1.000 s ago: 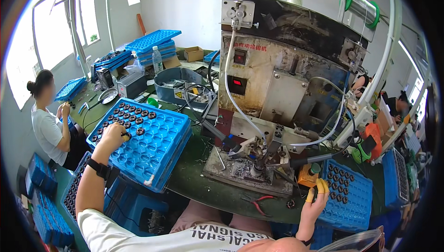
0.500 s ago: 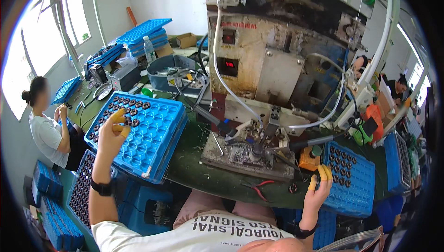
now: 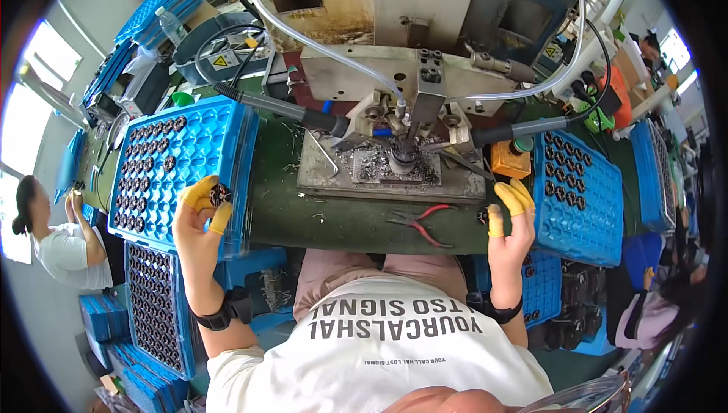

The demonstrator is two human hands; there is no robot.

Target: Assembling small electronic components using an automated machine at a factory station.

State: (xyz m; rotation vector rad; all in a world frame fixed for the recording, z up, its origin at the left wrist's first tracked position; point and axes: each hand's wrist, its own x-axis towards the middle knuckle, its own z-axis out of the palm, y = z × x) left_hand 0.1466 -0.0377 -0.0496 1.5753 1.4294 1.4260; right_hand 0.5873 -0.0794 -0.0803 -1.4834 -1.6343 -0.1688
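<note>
Yellow finger cots cover fingertips on both hands. My left hand (image 3: pixel 199 223) pinches a small dark ring-shaped part (image 3: pixel 221 194) with coppery edges, at the right front edge of the left blue tray (image 3: pixel 199 151). That tray has round pockets, several filled with similar parts. Beside the right tray, my right hand (image 3: pixel 511 225) is raised with thumb and fingers apart. Close to its thumb, another ring-shaped part (image 3: pixel 482 216) lies on the green table. Red-handled pliers (image 3: pixel 422 223) lie between the hands, in front of the machine's metal base (image 3: pixel 326 174).
A soldering machine (image 3: pixel 349 22) with hoses and a small metal pot (image 3: pixel 403 159) stands ahead. An orange block (image 3: pixel 509 160) borders the right blue tray (image 3: pixel 595 201), partly filled with parts. A full tray (image 3: pixel 155 307) sits low at left. Another person (image 3: pixel 68 246) sits at far left.
My view has tilted downward. My left hand has come off the middle of the left tray to its near right edge, carrying a ring-shaped part. My right hand is nearer the loose part.
</note>
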